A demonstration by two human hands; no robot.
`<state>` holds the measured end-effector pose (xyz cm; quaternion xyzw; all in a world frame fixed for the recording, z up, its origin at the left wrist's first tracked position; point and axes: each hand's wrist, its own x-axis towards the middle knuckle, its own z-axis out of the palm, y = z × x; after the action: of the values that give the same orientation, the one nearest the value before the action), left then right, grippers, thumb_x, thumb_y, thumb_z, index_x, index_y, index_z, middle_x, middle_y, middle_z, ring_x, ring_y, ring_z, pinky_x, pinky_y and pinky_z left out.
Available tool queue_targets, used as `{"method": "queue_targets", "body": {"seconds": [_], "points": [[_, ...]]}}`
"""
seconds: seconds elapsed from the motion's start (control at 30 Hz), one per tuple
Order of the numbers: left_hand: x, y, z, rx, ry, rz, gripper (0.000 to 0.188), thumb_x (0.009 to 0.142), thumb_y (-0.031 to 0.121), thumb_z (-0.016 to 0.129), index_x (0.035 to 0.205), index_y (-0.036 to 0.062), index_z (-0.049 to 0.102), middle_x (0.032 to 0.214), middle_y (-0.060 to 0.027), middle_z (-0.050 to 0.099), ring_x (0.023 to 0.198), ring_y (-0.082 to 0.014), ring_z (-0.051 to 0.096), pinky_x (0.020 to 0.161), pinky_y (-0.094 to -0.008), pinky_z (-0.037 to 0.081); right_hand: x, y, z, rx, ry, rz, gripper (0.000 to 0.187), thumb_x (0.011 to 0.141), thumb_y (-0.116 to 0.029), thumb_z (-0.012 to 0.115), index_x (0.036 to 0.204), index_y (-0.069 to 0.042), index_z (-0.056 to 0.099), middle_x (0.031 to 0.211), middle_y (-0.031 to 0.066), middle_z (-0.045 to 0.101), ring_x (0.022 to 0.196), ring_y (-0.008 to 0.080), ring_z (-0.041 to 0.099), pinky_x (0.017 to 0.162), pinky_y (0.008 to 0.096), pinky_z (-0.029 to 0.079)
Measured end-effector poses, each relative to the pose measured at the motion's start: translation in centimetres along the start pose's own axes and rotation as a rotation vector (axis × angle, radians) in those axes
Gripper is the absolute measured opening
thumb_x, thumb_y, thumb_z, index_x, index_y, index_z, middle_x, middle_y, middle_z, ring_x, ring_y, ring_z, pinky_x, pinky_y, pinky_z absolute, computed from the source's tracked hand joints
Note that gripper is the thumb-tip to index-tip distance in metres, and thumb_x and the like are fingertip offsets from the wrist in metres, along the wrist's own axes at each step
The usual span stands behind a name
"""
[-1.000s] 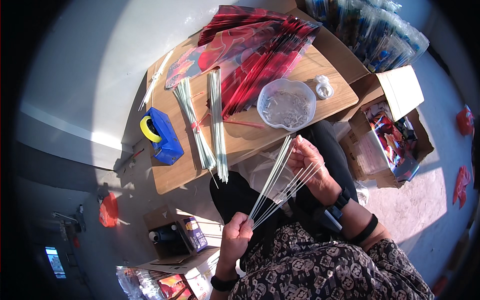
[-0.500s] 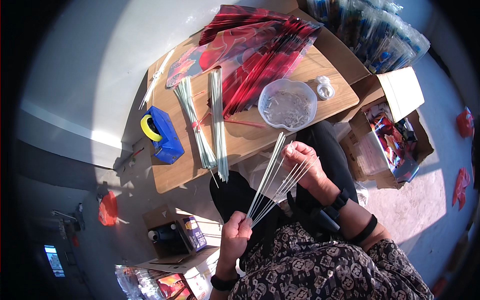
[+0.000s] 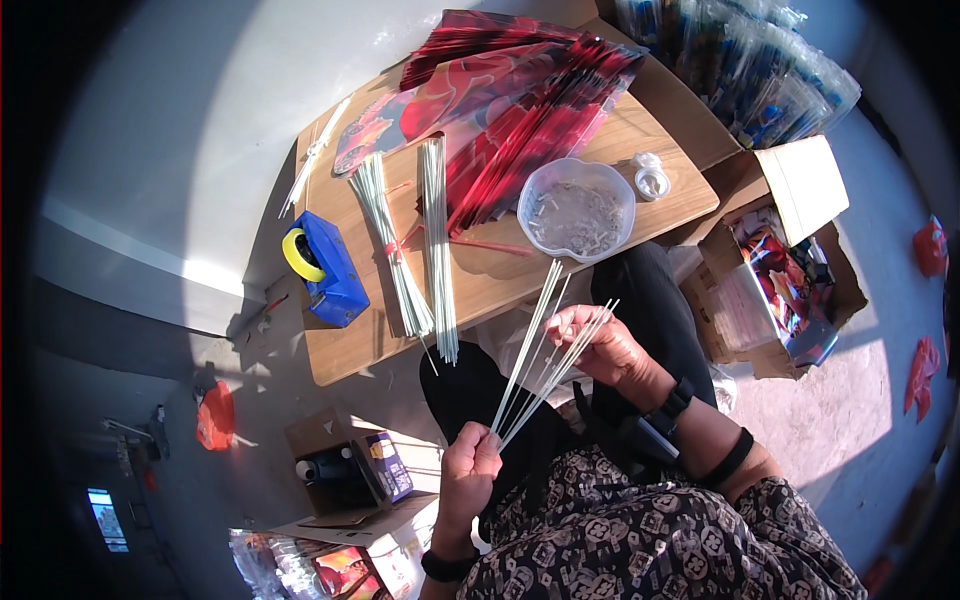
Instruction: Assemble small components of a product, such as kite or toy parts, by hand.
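Note:
My left hand is closed around the lower ends of several thin pale sticks, which fan out upward above my lap. My right hand is at the upper part of the fan, thumb and fingers pinched together among the sticks. One group leans left of my right fingertips, and another crosses in front of that hand. Whether the pinch holds one stick or more is hard to see. On the wooden table ahead lie two bundles of like sticks: a left bundle with a red tie and a right bundle.
A blue tape dispenser stands at the table's left edge. Fanned red printed sheets cover its far part. A clear bowl of small bits and a small white container stand right. Cardboard boxes flank me.
My right hand has moved a little down and left along the sticks. The fan has narrowed, its right-hand group shifting left. My left hand stays nearly still.

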<state>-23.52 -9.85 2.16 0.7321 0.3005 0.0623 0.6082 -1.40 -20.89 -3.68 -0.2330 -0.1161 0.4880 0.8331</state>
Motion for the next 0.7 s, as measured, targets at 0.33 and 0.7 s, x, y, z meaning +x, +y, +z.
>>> {"method": "queue_targets", "body": {"seconds": [0.33,0.7], "points": [[0.1,0.6,0.1,0.007,0.021,0.001,0.014,0.092,0.008,0.048,0.079,0.0031,0.048,0.058,0.0004,0.043,0.049,-0.0063,0.042,0.044,-0.0219,0.033,-0.1,-0.1,-0.6,0.023,0.017,-0.035,0.011,0.076,-0.007,0.068,0.084,-0.003,0.062,0.077,0.0045,0.058,0.057,0.008,0.043,0.05,0.0202,0.034],[0.1,0.9,0.1,-0.013,0.056,0.027,0.016,0.092,0.011,0.05,0.077,0.0035,0.049,0.056,0.0022,0.042,0.048,-0.0039,0.038,0.043,-0.019,0.028,0.6,-1.1,2.5,0.206,0.513,0.057,0.019,0.086,-0.002,0.051,0.102,0.005,0.057,0.082,0.0064,0.058,0.06,0.0091,0.044,0.053,0.0213,0.039]]}}
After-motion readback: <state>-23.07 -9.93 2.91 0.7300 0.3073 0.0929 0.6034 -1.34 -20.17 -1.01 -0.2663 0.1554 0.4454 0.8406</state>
